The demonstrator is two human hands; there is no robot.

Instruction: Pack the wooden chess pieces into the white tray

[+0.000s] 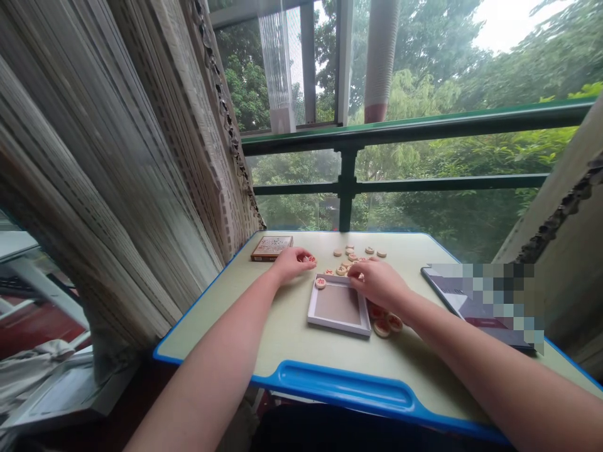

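Note:
My left hand (288, 266) is closed, its thumb and fingers pinching a round wooden Chinese chess piece (311, 260) with a red character. This piece is above the table, just beyond the far left corner of a shallow open box tray (313, 307). One piece (320, 284) with a red character lies inside the tray's far left corner. Over the far right corner, my right hand (377, 280) has its fingers curled down round a chess piece, mostly hidden by the fingers. Loose pieces (342, 270) lie behind the tray, and more (382, 327) sit along its right side.
A printed box (272, 248) lies at the table's far left. A dark flat folder-like object (464, 307), partly pixelated, rests on the right. The blue-edged table (221, 339) has a moulded groove in front. Curtains (141, 125) hang close on the left; a green railing (347, 188) stands behind.

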